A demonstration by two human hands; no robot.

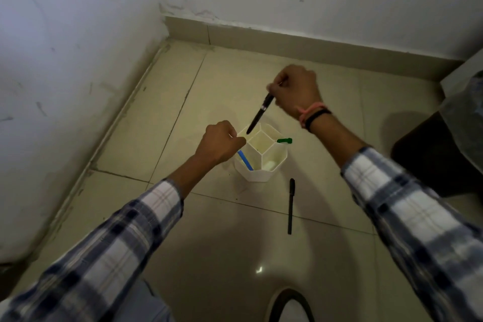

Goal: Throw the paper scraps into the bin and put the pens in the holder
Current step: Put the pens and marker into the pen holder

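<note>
A white hexagonal pen holder (257,174) with several compartments stands on the tiled floor. A blue pen (245,160) leans in its left compartment and a green pen (284,140) pokes out at its right rim. My left hand (219,142) grips the holder's left rim. My right hand (295,91) holds a black pen (260,114) tilted, tip down, over the holder's far-left compartment. Another black pen (291,206) lies on the floor just right of the holder, nearer to me.
White walls meet in a corner at the far left, with a skirting board (287,42) along the back. A dark bin with a plastic liner (449,144) stands at the right edge. The rim of a shoe (290,303) shows at the bottom.
</note>
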